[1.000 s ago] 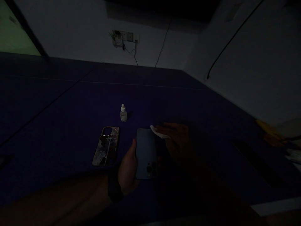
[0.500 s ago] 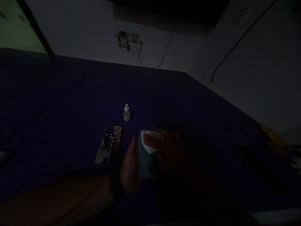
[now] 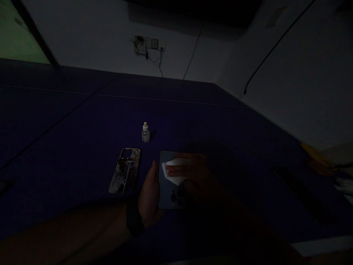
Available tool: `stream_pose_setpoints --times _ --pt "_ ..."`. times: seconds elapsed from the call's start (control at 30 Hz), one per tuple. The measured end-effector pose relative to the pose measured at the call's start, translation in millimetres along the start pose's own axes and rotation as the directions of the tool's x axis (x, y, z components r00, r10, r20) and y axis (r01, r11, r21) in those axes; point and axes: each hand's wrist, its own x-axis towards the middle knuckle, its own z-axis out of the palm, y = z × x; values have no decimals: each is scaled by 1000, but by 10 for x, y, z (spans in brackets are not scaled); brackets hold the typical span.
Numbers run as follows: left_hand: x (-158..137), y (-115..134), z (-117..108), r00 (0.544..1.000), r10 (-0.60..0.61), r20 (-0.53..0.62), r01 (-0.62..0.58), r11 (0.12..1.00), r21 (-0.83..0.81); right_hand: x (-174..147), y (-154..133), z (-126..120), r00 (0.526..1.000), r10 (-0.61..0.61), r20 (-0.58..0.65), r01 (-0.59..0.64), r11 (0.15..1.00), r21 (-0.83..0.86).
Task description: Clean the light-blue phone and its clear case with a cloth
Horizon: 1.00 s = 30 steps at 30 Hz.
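Note:
A blue-grey smartphone lies back side up, its camera lenses toward me. My left hand, with a dark band on the wrist, grips the phone along its left edge. Pressed on the phone's back is a white wipe, held under the fingers of my right hand. To the left rests a patterned phone case with a camera cutout. Behind the case stands a small dropper bottle with a white cap. Shadow hides much of my right hand and the phone's right side.
The dim surface is a dark blue mat. A long dark object lies to the right, near a yellow item by the wall. Wall sockets with cables sit at the back. A dark object shows at the left edge.
My right hand has slid the wipe a little toward me, down the phone's back, baring more of its top end. My left hand keeps its hold. The view has shifted slightly.

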Motion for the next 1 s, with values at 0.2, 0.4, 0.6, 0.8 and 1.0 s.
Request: stream_pose_setpoints --times 0.2,0.4,0.6,0.8,1.0 --pt "-16 -12 12 997 13 -77 -8 998 65 -65 99 -60 990 128 -60 -130 991 -22" --pt "13 -11 11 997 55 -56 -50 995 83 -56 94 -96 991 -22 132 11 997 80" --pt "16 -20 3 998 53 -31 -51 996 75 -51 108 -108 989 29 143 -29 1000 -2" --pt "-10 -3 50 999 43 -23 -42 997 64 -42 101 -95 993 88 84 -83 994 -67" --pt "-14 13 77 1000 25 -3 -25 997 69 -54 112 -106 995 51 82 -47 997 -54"
